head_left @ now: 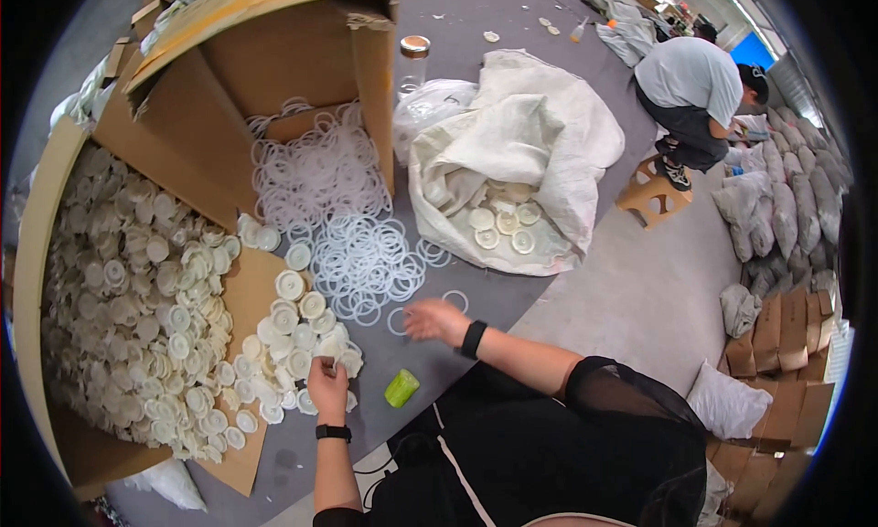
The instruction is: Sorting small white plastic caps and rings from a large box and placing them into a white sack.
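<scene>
My left hand (327,384) is closed at the near edge of a heap of whitish round plastic caps (294,337). Its fingers are pinched, and what they hold is too small to make out. My right hand (437,322) is a little above the grey table, fingers stretched out toward a loose clear plastic ring (397,322); I see nothing held in it. Beyond it is a pile of translucent rings (364,264), spilling from an upended cardboard box (274,65). Between my forearms lies a short bright green cylinder (401,389).
At left, a large cardboard box (46,308) lies on its side, full of caps. A white woven sack (558,152) with several caps in its mouth stands across the table, beside a clear jar (413,61). A person (690,79) bends over near a tan stool (651,198); stacked sacks (786,180) line the right.
</scene>
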### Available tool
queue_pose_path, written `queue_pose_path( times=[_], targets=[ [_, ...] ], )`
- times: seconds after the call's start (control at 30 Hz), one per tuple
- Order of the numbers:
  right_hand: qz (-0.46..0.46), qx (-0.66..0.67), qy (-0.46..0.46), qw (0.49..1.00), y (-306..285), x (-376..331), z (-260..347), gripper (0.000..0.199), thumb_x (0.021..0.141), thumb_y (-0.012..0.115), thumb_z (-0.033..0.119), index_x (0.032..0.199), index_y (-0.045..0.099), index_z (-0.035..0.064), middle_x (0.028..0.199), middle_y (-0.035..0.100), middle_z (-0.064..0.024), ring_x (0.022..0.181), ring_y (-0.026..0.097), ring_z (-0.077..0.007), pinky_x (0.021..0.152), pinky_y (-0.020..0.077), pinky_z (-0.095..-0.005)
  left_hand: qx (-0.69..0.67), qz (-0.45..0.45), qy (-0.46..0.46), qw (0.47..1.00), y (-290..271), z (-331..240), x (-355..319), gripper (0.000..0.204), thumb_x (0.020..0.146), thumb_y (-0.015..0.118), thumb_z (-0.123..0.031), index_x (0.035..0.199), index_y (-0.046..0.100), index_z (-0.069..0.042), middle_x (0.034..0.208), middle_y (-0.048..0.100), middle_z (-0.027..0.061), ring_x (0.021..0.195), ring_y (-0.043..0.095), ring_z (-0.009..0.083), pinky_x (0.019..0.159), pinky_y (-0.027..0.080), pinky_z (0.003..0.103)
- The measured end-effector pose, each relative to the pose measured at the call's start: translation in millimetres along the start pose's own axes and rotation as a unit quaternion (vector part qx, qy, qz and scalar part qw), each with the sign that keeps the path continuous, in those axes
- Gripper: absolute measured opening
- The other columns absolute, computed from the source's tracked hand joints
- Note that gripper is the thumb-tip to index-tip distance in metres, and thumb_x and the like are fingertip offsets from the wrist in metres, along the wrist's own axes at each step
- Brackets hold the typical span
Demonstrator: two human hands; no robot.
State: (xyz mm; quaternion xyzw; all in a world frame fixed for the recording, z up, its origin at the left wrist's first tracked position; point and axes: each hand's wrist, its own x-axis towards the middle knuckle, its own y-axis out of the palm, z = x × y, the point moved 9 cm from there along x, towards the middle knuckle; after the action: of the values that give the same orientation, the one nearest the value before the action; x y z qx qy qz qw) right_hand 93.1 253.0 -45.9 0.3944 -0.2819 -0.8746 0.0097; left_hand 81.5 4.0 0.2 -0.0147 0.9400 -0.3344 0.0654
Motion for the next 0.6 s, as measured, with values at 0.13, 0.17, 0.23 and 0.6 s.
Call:
queue_pose_path(
  times=[0.13,0.17,0.23,0.6],
  targets=[
    [0.106,0.066,0.151,0.981,72.3,12.4,-67.0,0.048,0.078,0.054,0.04,0.109,0.043,0.0047,0.101,0.053,-0.0114,0.089,0.055,-0.0237,0.077,0.045,-0.0379,-0.029,-0.048,0.174,0.983,-4.6,-62.1,-5.2,0.016,0.064,0.061,-0.001,0.076,0.05,-0.003,0.071,0.054,0.0066,0.059,0.051,0.0168,0.054,0.041,0.026],
    [0.131,0.1,0.171,0.971,80.1,19.6,-77.7,0.055,0.076,0.057,0.041,0.113,0.039,0.0047,0.104,0.05,-0.0114,0.091,0.053,-0.0243,0.077,0.0444,-0.0392,0.043,-0.032,0.292,0.955,-0.8,-96.7,-12.8,0.012,0.065,0.06,-0.003,0.073,0.051,-0.003,0.073,0.054,0.0104,0.062,0.051,0.0244,0.054,0.041,0.03],
    [0.172,0.112,0.181,0.962,93.3,27.7,-87.6,0.051,0.079,0.055,0.036,0.117,0.034,0.0074,0.109,0.047,-0.0085,0.093,0.052,-0.0238,0.079,0.0431,-0.0395,-0.078,0.138,0.206,0.966,27.4,-84.8,-17.0,0.013,0.065,0.061,-0.005,0.073,0.052,-0.003,0.075,0.054,0.0113,0.068,0.052,0.0261,0.058,0.042,0.032],
    [-0.015,-0.014,0.014,1.0,60.9,33.0,-51.7,0.044,0.08,0.053,0.014,0.119,0.035,0.0068,0.101,0.051,-0.0076,0.085,0.056,-0.0172,0.065,0.0496,-0.0315,0.214,-0.007,0.11,0.971,6.7,-17.6,15.7,0.047,0.06,0.065,-0.009,0.101,0.045,-0.001,0.095,0.05,0.0146,0.092,0.045,0.0315,0.078,0.035,0.042]
  ],
)
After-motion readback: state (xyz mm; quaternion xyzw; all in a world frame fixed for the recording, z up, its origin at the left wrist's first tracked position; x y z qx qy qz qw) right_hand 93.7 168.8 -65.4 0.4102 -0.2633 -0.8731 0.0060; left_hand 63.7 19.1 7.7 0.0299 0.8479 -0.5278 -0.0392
